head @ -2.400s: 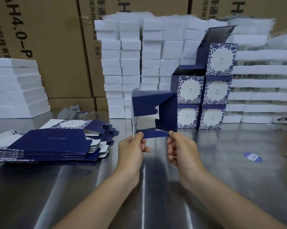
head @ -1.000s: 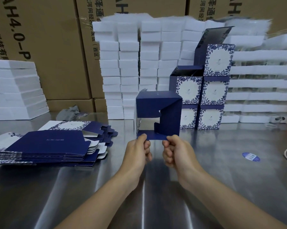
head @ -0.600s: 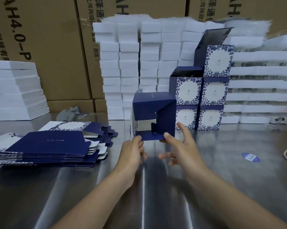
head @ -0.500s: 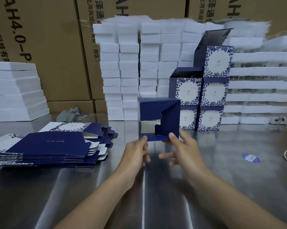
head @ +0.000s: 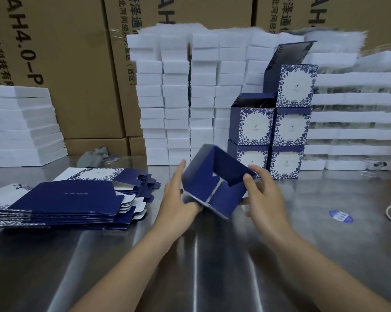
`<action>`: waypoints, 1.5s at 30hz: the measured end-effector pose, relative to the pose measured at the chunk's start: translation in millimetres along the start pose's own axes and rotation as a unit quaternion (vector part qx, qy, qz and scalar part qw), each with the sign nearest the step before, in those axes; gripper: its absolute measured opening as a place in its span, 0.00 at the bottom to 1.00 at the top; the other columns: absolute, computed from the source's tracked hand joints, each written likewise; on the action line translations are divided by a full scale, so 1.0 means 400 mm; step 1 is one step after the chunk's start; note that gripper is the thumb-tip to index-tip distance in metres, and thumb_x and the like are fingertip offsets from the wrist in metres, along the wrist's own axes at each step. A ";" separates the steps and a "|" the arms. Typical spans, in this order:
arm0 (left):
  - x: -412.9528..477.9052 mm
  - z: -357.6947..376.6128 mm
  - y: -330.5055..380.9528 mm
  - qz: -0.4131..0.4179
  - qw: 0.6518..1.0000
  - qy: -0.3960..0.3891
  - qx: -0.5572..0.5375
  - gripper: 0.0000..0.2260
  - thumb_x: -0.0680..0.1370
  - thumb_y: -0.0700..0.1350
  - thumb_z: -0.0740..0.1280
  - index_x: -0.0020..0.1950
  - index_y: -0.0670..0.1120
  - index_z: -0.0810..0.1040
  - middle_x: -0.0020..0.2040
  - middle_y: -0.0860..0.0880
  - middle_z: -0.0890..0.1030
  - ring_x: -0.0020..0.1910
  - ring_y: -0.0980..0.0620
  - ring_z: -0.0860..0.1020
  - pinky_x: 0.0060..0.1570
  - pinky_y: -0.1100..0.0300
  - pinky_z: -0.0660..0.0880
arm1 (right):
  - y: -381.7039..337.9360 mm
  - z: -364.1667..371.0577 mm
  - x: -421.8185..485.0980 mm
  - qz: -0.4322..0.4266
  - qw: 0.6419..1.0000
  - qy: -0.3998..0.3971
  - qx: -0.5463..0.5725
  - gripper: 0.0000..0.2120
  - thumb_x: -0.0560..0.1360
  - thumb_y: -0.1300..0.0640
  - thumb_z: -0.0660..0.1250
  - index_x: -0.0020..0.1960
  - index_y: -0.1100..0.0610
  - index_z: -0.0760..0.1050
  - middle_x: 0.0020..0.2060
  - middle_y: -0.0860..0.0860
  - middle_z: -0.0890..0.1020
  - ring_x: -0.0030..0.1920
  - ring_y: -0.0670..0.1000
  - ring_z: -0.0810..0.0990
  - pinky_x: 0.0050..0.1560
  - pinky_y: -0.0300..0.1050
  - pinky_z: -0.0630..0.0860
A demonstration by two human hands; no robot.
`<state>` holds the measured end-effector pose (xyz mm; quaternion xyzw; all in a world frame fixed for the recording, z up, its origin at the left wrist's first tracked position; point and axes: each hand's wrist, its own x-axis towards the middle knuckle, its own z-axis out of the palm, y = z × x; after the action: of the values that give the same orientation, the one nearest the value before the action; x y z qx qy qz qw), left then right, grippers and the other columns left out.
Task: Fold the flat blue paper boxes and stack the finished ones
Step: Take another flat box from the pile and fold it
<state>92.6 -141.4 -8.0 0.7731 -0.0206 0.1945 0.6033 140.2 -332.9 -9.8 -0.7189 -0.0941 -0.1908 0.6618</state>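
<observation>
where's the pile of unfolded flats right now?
Head view, left side of the metal table: the pile of flat boxes lies left of the left hand, nearer than the grey rag.

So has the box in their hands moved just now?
Yes. The half-folded box has come down and tilted: its top, once level with the second row of the stacked boxes, now reaches only the bottom row.
</observation>
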 end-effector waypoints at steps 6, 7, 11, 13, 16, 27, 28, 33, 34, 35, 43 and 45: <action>0.000 0.014 -0.016 0.030 0.999 -0.019 0.002 0.39 0.73 0.43 0.78 0.72 0.73 0.65 0.61 0.70 0.80 0.56 0.69 0.80 0.53 0.62 0.81 | 0.000 0.000 -0.021 -0.079 0.992 -0.055 -0.078 0.24 0.78 0.43 0.58 0.70 0.21 0.61 0.51 0.28 0.83 0.54 0.43 0.84 0.54 0.58 0.81; 0.002 0.014 -0.016 0.017 1.000 -0.021 -0.006 0.39 0.72 0.40 0.77 0.73 0.71 0.66 0.59 0.70 0.81 0.54 0.67 0.81 0.52 0.58 0.83 | 0.001 0.000 -0.020 -0.076 0.992 -0.067 -0.078 0.26 0.76 0.45 0.58 0.70 0.23 0.63 0.53 0.27 0.83 0.54 0.43 0.84 0.56 0.59 0.82; 0.004 0.011 -0.018 -0.049 0.994 -0.021 -0.091 0.40 0.70 0.34 0.75 0.74 0.65 0.68 0.56 0.62 0.84 0.51 0.56 0.85 0.45 0.54 0.86 | 0.009 0.002 -0.017 -0.081 0.984 -0.130 -0.087 0.31 0.71 0.57 0.58 0.66 0.27 0.71 0.60 0.25 0.79 0.54 0.38 0.82 0.50 0.50 0.82; 0.006 0.011 -0.016 -0.072 0.986 -0.016 -0.147 0.39 0.69 0.36 0.75 0.72 0.66 0.69 0.58 0.59 0.85 0.52 0.55 0.86 0.46 0.51 0.86 | 0.004 0.003 -0.022 -0.084 0.978 -0.160 -0.103 0.36 0.70 0.58 0.60 0.64 0.18 0.66 0.59 0.22 0.77 0.55 0.36 0.82 0.47 0.40 0.78; 0.007 0.008 -0.011 -0.102 0.972 -0.013 -0.211 0.37 0.70 0.40 0.79 0.74 0.63 0.70 0.59 0.55 0.86 0.55 0.50 0.87 0.50 0.44 0.86 | 0.012 0.005 -0.025 -0.074 0.968 -0.215 -0.101 0.43 0.71 0.60 0.65 0.66 0.13 0.59 0.62 0.22 0.75 0.56 0.36 0.82 0.50 0.35 0.78; -0.002 0.021 -0.005 -0.096 0.961 0.063 -0.253 0.27 0.75 0.45 0.80 0.69 0.59 0.72 0.63 0.52 0.83 0.49 0.52 0.88 0.45 0.49 0.87 | 0.006 0.036 -0.045 0.066 0.982 -0.175 0.021 0.32 0.70 0.30 0.75 0.71 0.31 0.68 0.64 0.39 0.80 0.55 0.44 0.86 0.46 0.49 0.87; -0.004 0.023 -0.003 -0.093 0.961 0.065 -0.253 0.28 0.75 0.46 0.80 0.70 0.58 0.72 0.63 0.52 0.82 0.49 0.52 0.88 0.45 0.49 0.86 | 0.007 0.039 -0.045 0.085 0.981 -0.170 0.023 0.32 0.73 0.32 0.75 0.72 0.32 0.68 0.64 0.41 0.80 0.54 0.47 0.87 0.47 0.53 0.87; -0.010 0.034 -0.002 -0.083 0.963 0.066 -0.249 0.29 0.75 0.46 0.80 0.71 0.57 0.72 0.64 0.51 0.82 0.51 0.52 0.88 0.44 0.52 0.86 | 0.010 0.038 -0.043 0.159 0.966 -0.191 0.077 0.37 0.73 0.34 0.75 0.77 0.33 0.62 0.54 0.43 0.88 0.47 0.54 0.90 0.45 0.52 0.87; -0.011 0.035 -0.004 -0.082 0.963 0.065 -0.247 0.29 0.75 0.46 0.81 0.71 0.57 0.72 0.64 0.52 0.82 0.51 0.52 0.88 0.44 0.52 0.86 | 0.009 0.038 -0.044 0.171 0.960 -0.198 0.095 0.37 0.73 0.35 0.76 0.77 0.33 0.63 0.52 0.42 0.89 0.47 0.57 0.90 0.42 0.51 0.86; -0.012 0.037 -0.005 -0.081 0.964 0.064 -0.247 0.29 0.75 0.46 0.81 0.71 0.57 0.72 0.64 0.52 0.82 0.51 0.52 0.88 0.44 0.53 0.86 | 0.010 0.039 -0.044 0.178 0.957 -0.203 0.107 0.36 0.74 0.37 0.76 0.77 0.35 0.63 0.51 0.43 0.89 0.47 0.59 0.90 0.40 0.50 0.86; -0.010 0.045 -0.026 -0.046 0.970 0.093 -0.221 0.30 0.76 0.33 0.77 0.70 0.56 0.73 0.65 0.47 0.80 0.53 0.50 0.87 0.42 0.56 0.85 | 0.016 0.048 -0.046 0.140 0.967 -0.153 0.149 0.28 0.80 0.61 0.74 0.70 0.38 0.67 0.45 0.55 0.90 0.34 0.53 0.86 0.34 0.41 0.81; -0.009 0.050 -0.026 -0.046 0.972 0.095 -0.208 0.30 0.76 0.32 0.77 0.69 0.57 0.72 0.65 0.47 0.80 0.54 0.48 0.87 0.42 0.55 0.85 | 0.018 0.051 -0.046 0.128 0.970 -0.136 0.158 0.29 0.80 0.66 0.72 0.70 0.38 0.68 0.43 0.56 0.89 0.32 0.52 0.85 0.33 0.40 0.80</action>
<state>97.6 -158.1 -22.7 0.6090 0.0325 0.2310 0.7581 129.2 -311.3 -24.9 -0.6303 -0.1193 0.0118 0.7670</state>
